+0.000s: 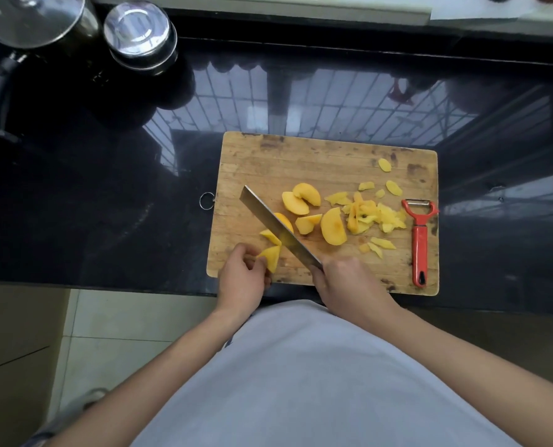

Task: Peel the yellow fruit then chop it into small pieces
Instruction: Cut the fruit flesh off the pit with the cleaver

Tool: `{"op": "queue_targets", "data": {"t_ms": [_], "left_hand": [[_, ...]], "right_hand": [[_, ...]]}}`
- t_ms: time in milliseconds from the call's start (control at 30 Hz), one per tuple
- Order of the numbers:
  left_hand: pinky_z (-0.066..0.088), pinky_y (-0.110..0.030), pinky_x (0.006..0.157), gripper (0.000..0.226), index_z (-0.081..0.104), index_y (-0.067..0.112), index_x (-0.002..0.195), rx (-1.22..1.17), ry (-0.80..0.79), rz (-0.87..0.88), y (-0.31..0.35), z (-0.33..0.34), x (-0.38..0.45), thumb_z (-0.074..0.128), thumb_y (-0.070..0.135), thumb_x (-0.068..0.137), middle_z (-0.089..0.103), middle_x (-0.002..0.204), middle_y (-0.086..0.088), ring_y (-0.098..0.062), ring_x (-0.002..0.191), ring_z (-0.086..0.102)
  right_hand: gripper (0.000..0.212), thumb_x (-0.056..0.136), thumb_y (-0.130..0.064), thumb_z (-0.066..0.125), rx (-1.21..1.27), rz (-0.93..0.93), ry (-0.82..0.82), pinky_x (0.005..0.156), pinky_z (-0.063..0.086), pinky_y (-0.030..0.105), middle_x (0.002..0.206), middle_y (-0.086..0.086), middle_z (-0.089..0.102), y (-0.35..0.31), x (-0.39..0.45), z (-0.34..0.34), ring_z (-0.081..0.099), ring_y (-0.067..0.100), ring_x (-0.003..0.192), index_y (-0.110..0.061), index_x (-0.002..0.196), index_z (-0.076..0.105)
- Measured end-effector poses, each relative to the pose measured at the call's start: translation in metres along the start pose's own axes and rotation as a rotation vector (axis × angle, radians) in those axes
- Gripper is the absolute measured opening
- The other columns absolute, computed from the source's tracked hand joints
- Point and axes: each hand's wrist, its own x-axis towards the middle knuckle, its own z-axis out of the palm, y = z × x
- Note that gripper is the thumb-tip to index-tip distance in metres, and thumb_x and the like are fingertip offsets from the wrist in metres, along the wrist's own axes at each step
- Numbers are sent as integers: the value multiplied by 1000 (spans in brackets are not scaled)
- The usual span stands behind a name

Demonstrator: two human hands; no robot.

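A wooden cutting board lies on the black counter. My left hand pinches a yellow fruit wedge at the board's near left corner. My right hand grips the handle of a cleaver, whose blade slants up to the left over the board. Another small wedge lies left of the blade, and one piece is partly hidden behind it. Several larger yellow slices sit mid-board. A heap of yellow peel strips lies to their right.
A red peeler lies along the board's right edge. A glass-lidded pot and a steel container stand at the counter's far left. A metal ring hangs off the board's left side. Tiled floor shows below the counter edge.
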Motion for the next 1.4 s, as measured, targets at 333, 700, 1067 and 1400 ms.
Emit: {"op": "queue_targets", "data": {"t_ms": [333,700,1067,1400], "left_hand": [[64,-41,63,17,50,12,90,-235,-17,-135,-2,5,-1,58,13,105,73,89,-25,-41,77,74],[64,-39,64,20,49,11,87,-251,-22,-141,-2,6,2,58,14,104,72,92,-27,-41,82,75],[59,-54,82,10,51,30,99,67,-37,6,2,-3,3,59,25,93,70,103,-4,-32,90,70],[55,-44,80,42,56,32,140,759,-227,559,-2,-29,12,57,24,98,58,124,3,-31,106,61]], "right_hand": [[18,103,-21,43,-250,-55,-136,57,37,36,62,-5,38,7,-20,2,53,30,64,-15,100,59],[17,102,-19,44,-281,-24,-135,54,31,35,81,15,66,11,-19,19,47,34,62,-10,100,58],[24,103,-23,48,-146,45,-110,66,54,43,85,12,68,9,-1,23,63,33,74,-9,99,67],[26,105,-27,50,142,117,-53,60,45,34,80,5,65,11,-15,2,59,20,72,-12,94,68]]}}
